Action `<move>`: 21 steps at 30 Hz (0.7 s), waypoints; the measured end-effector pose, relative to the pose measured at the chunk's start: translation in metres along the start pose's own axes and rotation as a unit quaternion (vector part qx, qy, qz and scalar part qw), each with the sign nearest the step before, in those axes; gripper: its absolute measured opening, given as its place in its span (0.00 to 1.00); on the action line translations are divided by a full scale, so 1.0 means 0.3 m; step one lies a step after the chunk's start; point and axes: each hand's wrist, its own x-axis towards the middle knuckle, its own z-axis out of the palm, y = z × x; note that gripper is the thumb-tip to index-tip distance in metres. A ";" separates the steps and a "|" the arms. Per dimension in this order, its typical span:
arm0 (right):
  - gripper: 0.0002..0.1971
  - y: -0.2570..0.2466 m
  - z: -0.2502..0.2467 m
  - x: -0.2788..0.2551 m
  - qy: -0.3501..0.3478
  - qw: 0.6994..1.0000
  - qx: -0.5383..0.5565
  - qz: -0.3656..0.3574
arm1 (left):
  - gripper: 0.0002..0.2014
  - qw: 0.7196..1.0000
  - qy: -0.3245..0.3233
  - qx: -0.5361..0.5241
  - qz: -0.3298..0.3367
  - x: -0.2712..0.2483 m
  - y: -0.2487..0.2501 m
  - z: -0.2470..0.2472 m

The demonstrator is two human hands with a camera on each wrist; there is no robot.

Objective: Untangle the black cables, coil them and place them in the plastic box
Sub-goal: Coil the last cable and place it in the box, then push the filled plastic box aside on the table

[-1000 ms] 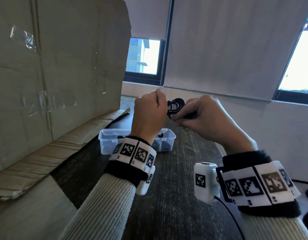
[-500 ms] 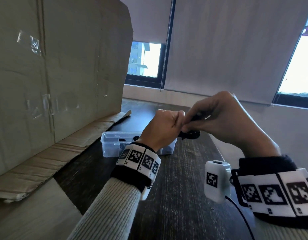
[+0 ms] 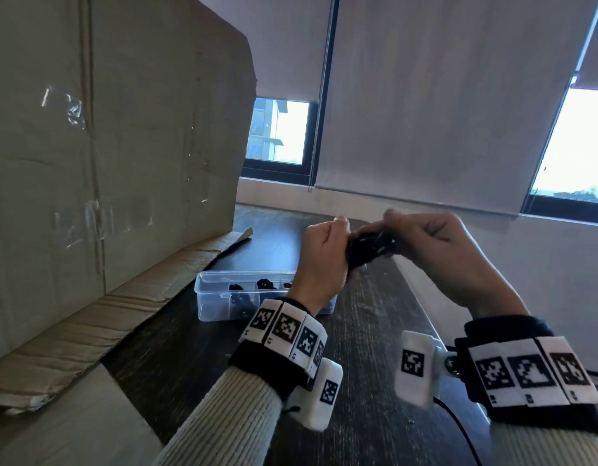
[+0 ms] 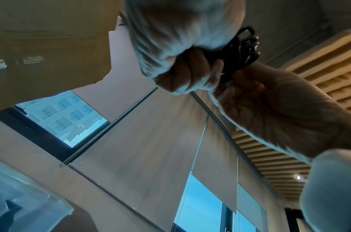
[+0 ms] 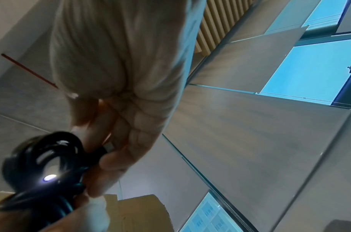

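Note:
A small black cable coil (image 3: pixel 369 247) hangs in the air between both hands, above the dark table. My left hand (image 3: pixel 324 253) grips its left side with curled fingers. My right hand (image 3: pixel 425 243) pinches its right side. The left wrist view has the coil (image 4: pixel 240 50) squeezed between the two hands. In the right wrist view the loops of the coil (image 5: pixel 43 163) stand out past my fingers (image 5: pixel 111 157), blurred. The clear plastic box (image 3: pixel 223 297) sits on the table below and left of the hands, with coiled black cables (image 3: pixel 265 284) inside.
A large cardboard sheet (image 3: pixel 105 146) stands along the left, its folded flap (image 3: pixel 89 317) lying on the table (image 3: pixel 375 331). The table's right edge (image 3: pixel 422 297) runs under my right hand. A thin black wire (image 3: pixel 459 428) trails from the right wrist camera.
Both hands have come down from the raised position and then up a little, turning the coil between them. The coil is now more bunched in the grip of both hands.

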 end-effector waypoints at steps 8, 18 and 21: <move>0.13 0.001 0.120 0.033 0.050 0.995 0.054 -0.066 | 0.22 0.987 0.138 -0.063 -0.058 0.027 0.035 -0.002; 0.10 0.016 0.252 0.044 0.065 0.996 0.050 -0.047 | 0.26 0.955 0.278 0.100 -0.018 -0.013 0.015 -0.070; 0.10 0.020 0.255 0.073 0.048 0.998 0.035 -0.028 | 0.25 0.961 0.253 0.103 -0.049 -0.002 -0.002 -0.118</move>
